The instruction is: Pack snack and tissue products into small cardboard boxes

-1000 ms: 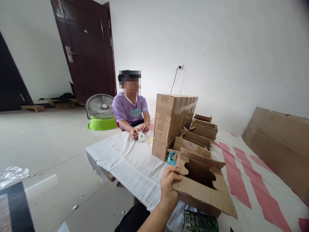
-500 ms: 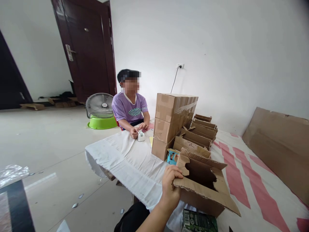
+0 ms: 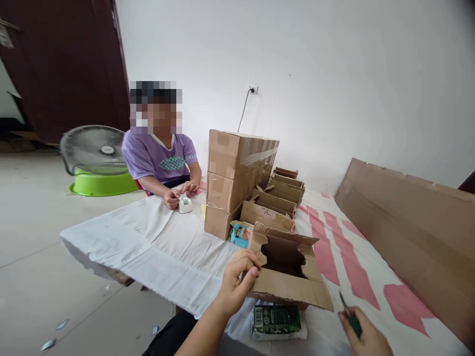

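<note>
My left hand (image 3: 237, 284) is at the left corner of an open cardboard box (image 3: 293, 287), its curled fingers and thumb closed loosely at the flap's edge. The box's flaps stand apart, and its inside is dark. Low on the right, my right hand (image 3: 365, 333) grips a green-handled tool (image 3: 353, 321) with a thin dark tip pointing up; motion blur hides whether it is a blade or a shaft. A dark green printed packet (image 3: 276, 319) lies in front of the box. Behind the box's left corner is a blue packet (image 3: 240, 234).
Taped cartons (image 3: 224, 193) stand stacked behind, beside a row of open boxes (image 3: 276, 202). A person in a purple shirt (image 3: 159, 158) sits across the table, hands at a small white device (image 3: 185, 203). A large cardboard sheet (image 3: 404, 222) leans at right.
The view has turned right and moved closer. My right hand has come into view with the green-handled tool. My left thumb now shows beside the box flap.
</note>
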Demonstrator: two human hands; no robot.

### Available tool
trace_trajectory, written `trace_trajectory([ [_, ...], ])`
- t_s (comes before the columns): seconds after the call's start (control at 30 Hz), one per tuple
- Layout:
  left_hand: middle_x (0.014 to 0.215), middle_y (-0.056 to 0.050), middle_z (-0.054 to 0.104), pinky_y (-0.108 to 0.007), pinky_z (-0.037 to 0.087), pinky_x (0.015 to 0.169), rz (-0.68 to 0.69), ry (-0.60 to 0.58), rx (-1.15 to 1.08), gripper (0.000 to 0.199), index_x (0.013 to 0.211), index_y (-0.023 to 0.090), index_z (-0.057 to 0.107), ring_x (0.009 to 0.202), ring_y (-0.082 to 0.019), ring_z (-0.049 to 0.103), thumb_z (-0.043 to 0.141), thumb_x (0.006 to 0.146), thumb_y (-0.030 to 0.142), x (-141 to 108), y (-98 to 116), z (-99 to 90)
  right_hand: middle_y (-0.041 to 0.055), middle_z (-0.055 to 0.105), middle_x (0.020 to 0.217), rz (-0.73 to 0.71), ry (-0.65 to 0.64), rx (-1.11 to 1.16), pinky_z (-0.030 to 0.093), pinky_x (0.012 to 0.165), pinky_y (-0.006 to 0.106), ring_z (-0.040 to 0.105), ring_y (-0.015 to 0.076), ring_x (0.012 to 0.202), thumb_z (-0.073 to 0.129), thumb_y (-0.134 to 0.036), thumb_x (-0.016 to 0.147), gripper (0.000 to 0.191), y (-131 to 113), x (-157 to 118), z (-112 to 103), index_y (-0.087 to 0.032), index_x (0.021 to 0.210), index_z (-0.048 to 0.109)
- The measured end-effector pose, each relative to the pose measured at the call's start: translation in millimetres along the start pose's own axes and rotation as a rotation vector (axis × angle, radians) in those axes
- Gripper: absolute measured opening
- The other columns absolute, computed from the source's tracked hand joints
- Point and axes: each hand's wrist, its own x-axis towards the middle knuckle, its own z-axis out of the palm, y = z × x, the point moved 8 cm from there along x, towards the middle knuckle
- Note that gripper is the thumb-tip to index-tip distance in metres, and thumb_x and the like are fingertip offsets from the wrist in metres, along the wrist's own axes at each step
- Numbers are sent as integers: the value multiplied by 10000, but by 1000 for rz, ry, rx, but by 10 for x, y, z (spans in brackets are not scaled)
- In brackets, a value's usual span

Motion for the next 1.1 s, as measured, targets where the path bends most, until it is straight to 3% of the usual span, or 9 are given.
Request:
trace_trajectory([
  [0.1, 771, -64, 641, -370, 468, 769, 23, -68, 53, 277, 682, 198, 546, 819, -211, 594, 499, 928, 317, 30, 57, 32, 63, 691, 882, -48, 182, 17, 503, 684, 286, 655, 219, 807, 407, -554, 870, 314, -243, 180, -433, -264, 843, 526],
  [0.2, 774, -59, 641, -366, 463, 767, 34, -115, 82, 236, 698, 200, 550, 817, -209, 594, 524, 912, 295, 34, 87, 50, 87, 655, 1021, -258, 267, 56, 513, 787, 311, 634, 223, 929, 441, -532, 876, 332, -753, 333, -663, -234, 951, 567],
  [0.33, 796, -55, 652, -350, 462, 751, 19, -186, 86, 221, 706, 200, 560, 805, -202, 599, 544, 900, 305, 40, 93, 34, 107, 535, 1300, -533, 187, 46, 497, 932, 357, 562, 233, 1156, 432, -440, 931, 377, -1428, 490, -582, -232, 1227, 537],
  [0.43, 772, -52, 665, -340, 475, 726, 10, -235, 63, 214, 729, 204, 596, 760, -196, 612, 549, 902, 322, 47, 95, 4, 107, 468, 1411, -588, 98, -10, 486, 987, 406, 499, 257, 1262, 437, -378, 932, 439, -1653, 587, -426, -229, 1343, 469],
  [0.53, 803, -62, 671, -332, 508, 730, -16, -205, 63, 173, 754, 201, 622, 777, -199, 636, 587, 884, 309, 42, 58, -55, 92, 594, 1272, -582, -15, -63, 517, 948, 412, 597, 243, 1134, 429, -316, 919, 355, -1686, 579, -278, -221, 1241, 545],
  [0.63, 1126, -118, 629, -402, 519, 880, -50, -118, 192, 113, 873, 209, 652, 1059, -265, 610, 668, 822, 309, 19, -9, -117, 83, 611, 1254, -578, -56, -111, 539, 919, 395, 619, 234, 1105, 444, -269, 889, 328, -1621, 469, -192, -221, 1184, 580],
  [0.77, 1556, -129, 278, -605, 313, 1100, -35, -199, 365, 544, 1314, 272, 520, 1430, -384, 247, 687, 802, 347, -17, -72, -16, 94, 580, 1328, -581, -22, -176, 515, 977, 419, 576, 254, 1194, 469, -250, 853, 378, -1488, 361, -137, -203, 1207, 594],
  [0.87, 1565, -132, 280, -601, 307, 1110, -20, -327, 385, 646, 1461, 263, 342, 1444, -368, 234, 590, 872, 355, -48, -124, 108, 93, 578, 1343, -586, -40, -197, 502, 996, 415, 580, 247, 1193, 476, -257, 858, 373, -1451, 363, -113, -198, 1203, 606],
  [1.1, 1531, -136, 351, -538, 387, 1087, -97, -324, 416, 465, 1342, 222, 491, 1381, -336, 380, 543, 908, 378, -49, -252, 121, 75, 695, 1148, -447, -130, -32, 535, 863, 397, 669, 241, 1017, 420, -342, 910, 345, -1458, 582, -169, -224, 1202, 563],
])
